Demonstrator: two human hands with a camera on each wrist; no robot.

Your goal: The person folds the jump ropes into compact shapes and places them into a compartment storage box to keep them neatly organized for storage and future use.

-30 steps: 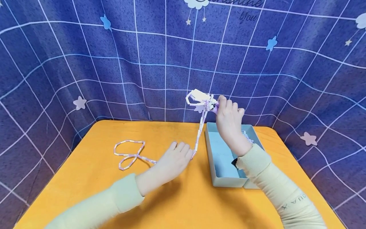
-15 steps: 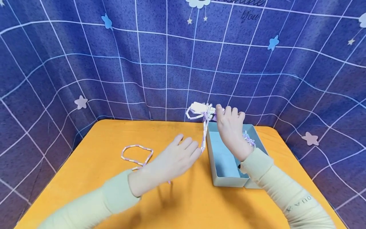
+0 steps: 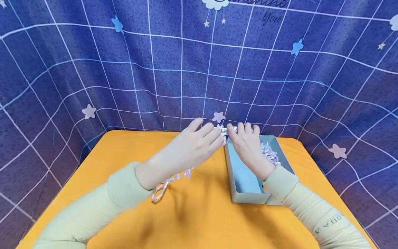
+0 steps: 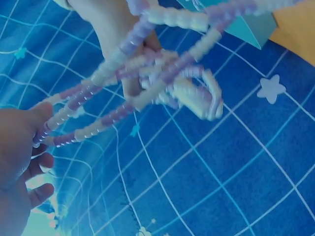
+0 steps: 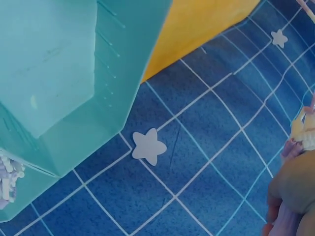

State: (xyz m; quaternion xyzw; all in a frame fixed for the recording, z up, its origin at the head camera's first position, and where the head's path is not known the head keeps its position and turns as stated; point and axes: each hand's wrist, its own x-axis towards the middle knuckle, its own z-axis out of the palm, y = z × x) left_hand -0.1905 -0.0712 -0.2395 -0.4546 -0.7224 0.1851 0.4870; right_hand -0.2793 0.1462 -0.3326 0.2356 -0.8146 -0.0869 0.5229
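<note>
A long strand of white and lilac tube beads (image 3: 169,181) trails from the orange table (image 3: 202,214) up under my left hand (image 3: 214,136). Its coiled upper end (image 3: 222,130) is bunched between both hands, above the far left corner of a teal box (image 3: 245,197). My right hand (image 3: 245,141) grips that coil from the right. In the left wrist view the bead strand (image 4: 162,86) runs from the right hand's fingers (image 4: 110,24) to my left hand (image 4: 19,147), which pinches it at the thumb. The right wrist view shows the teal box (image 5: 74,73) from outside.
The box's right compartment holds a heap of lilac and white beads (image 3: 269,153), also glimpsed as beads (image 5: 7,179) at the box edge. A blue grid-patterned cloth with stars (image 3: 155,69) hangs close behind the table. The table's left half (image 3: 102,166) is bare orange surface.
My left hand lifted off the table and moved right and up to meet the right hand. The right hand lowered the coil toward the box. The strand's loops slid right across the table.
</note>
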